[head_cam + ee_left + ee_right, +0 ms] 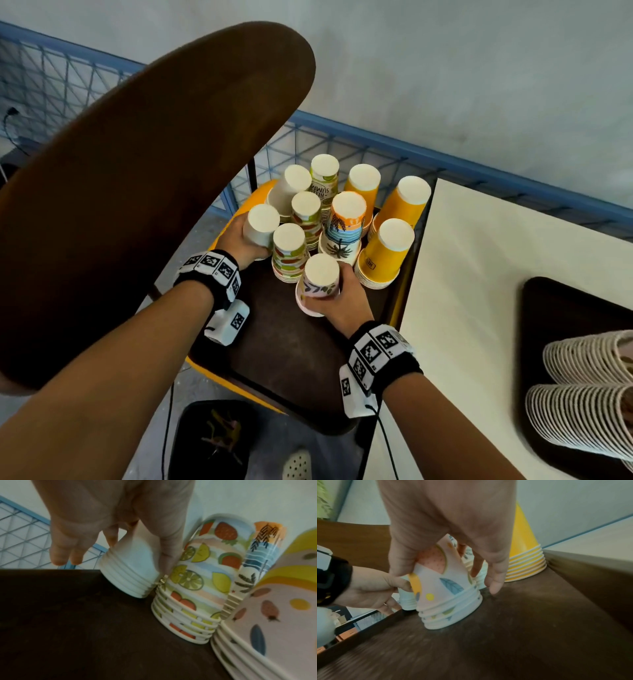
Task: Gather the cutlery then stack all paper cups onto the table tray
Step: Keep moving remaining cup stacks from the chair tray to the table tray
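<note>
Several upside-down stacks of paper cups stand on a dark brown tray (284, 349) that lies on a yellow chair. My left hand (245, 240) grips a plain white cup stack (262, 226) (132, 569) at the cluster's left edge, tilted with one side off the tray. My right hand (342, 301) holds a pink leaf-patterned cup stack (318, 284) (447, 592) at the near edge, also tilted. Fruit-print stacks (291, 253) (193, 582), a palm-print stack (344, 226) and yellow stacks (387, 253) (525, 561) stand close behind.
A brown chair back (137, 171) rises at the left. A white table (479, 274) at the right carries another dark tray (565, 315) with long cup stacks (589, 387) lying on it. A black bin (212, 442) sits on the floor below. Blue wire fencing (342, 140) runs behind.
</note>
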Demonstrator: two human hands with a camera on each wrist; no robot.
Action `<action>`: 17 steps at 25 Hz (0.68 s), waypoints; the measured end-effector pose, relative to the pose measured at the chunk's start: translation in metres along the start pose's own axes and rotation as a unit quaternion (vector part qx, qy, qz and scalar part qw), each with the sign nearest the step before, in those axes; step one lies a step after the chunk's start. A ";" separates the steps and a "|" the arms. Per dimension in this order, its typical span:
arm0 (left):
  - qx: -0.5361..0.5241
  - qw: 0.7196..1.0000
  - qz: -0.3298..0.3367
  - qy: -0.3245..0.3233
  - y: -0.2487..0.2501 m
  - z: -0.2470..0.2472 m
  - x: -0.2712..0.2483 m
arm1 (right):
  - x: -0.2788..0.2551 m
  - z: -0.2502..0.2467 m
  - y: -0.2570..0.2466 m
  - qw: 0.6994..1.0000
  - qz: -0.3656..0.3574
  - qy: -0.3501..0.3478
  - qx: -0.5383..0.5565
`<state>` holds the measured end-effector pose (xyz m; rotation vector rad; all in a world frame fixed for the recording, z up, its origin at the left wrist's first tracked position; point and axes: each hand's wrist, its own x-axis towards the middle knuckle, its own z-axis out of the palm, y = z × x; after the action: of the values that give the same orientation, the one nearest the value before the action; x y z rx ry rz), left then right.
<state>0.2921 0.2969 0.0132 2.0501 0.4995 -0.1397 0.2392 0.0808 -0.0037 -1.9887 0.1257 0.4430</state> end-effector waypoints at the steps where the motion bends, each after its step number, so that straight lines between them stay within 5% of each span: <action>1: -0.002 1.000 -0.006 0.009 -0.003 0.002 0.000 | -0.003 -0.001 0.000 1.000 0.005 -0.020 0.009; 5: -0.010 0.998 -0.020 0.055 -0.010 0.003 -0.017 | -0.014 -0.002 0.003 0.995 -0.022 -0.099 -0.002; 12: -0.013 0.990 -0.048 0.133 -0.022 -0.001 -0.090 | -0.038 0.001 0.017 0.995 -0.025 -0.095 0.021; 17: -0.089 0.995 -0.029 0.023 -0.012 0.032 -0.165 | -0.091 -0.035 0.029 0.993 -0.017 -0.042 0.111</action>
<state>0.1407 0.2271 0.0365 1.8697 0.5808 -0.0802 0.1555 0.0274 0.0179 -1.7491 0.0850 0.4697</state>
